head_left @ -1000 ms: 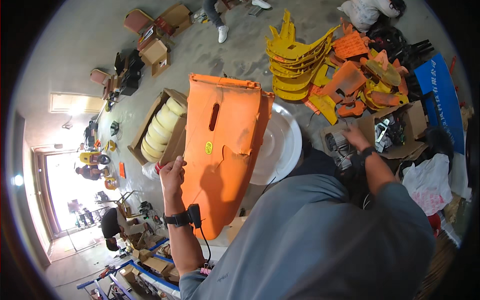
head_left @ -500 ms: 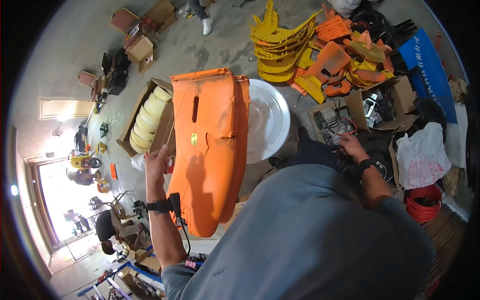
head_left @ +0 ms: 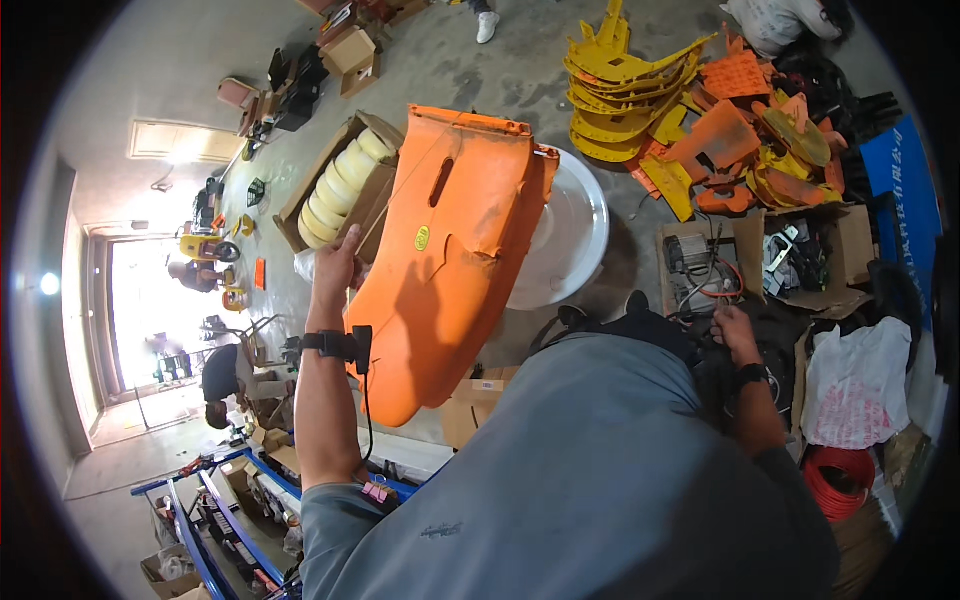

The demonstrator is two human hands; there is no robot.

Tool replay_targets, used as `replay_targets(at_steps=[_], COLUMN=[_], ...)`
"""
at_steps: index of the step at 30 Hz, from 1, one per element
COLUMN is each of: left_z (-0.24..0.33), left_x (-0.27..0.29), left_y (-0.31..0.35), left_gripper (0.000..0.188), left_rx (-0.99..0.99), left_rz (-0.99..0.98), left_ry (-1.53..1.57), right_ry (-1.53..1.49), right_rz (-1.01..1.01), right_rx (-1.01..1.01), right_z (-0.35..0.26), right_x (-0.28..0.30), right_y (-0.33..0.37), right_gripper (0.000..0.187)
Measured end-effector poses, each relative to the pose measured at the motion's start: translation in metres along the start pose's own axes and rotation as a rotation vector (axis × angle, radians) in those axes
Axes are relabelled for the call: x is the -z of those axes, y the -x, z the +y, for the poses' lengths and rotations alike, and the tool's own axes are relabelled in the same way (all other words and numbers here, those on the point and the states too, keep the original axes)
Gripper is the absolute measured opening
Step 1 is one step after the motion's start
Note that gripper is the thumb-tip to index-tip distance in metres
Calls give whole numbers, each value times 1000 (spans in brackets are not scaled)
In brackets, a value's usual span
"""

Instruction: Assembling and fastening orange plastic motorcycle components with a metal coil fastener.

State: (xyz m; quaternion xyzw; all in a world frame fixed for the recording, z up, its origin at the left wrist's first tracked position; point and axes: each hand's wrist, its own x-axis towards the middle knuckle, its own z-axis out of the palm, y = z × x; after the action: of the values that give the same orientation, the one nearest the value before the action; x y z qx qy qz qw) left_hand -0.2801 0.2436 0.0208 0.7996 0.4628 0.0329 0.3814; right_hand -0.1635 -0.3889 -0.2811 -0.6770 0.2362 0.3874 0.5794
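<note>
My left hand (head_left: 336, 266) grips the left edge of a large orange plastic shell (head_left: 450, 250) and holds it up in front of me, long and curved, with a slot and a small yellow sticker. My right hand (head_left: 733, 330) reaches down to the right, by an open cardboard box with a motor and wires (head_left: 700, 265); whether it holds anything is unclear. A black band with a cable sits on my left wrist.
A white round tub (head_left: 570, 240) lies behind the shell. A box of cream rolls (head_left: 335, 190) stands to the left. Stacks of yellow parts (head_left: 620, 90) and orange parts (head_left: 760, 150) lie at the back right. A red coil (head_left: 840, 480) and a white bag (head_left: 860, 385) are at right. A person crouches at far left.
The orange shell has stayed in my left hand while the view shifted slightly. My right hand has moved a little lower near the box of wires.
</note>
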Motion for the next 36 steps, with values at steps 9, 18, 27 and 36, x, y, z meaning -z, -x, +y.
replay_targets(at_steps=[9,18,27,36], left_z=[7,5,-24,-35], left_x=[-23,-62,-106,-108], left_y=[-20,-55,-82,-87], left_gripper=[38,40,37,36], left_rx=[-47,-182,-157,-213], left_rz=[-80,-305,-493,-536], left_ry=[-96,-96,-72,-103], right_ry=[-58,-253,459,809], right_rz=[11,174,313,73], right_rx=[45,19,263,1269], right_z=[20,67,49,-176], right_x=[41,11,-25,-202], right_y=[8,64,125,216], right_gripper=[21,14,33,26])
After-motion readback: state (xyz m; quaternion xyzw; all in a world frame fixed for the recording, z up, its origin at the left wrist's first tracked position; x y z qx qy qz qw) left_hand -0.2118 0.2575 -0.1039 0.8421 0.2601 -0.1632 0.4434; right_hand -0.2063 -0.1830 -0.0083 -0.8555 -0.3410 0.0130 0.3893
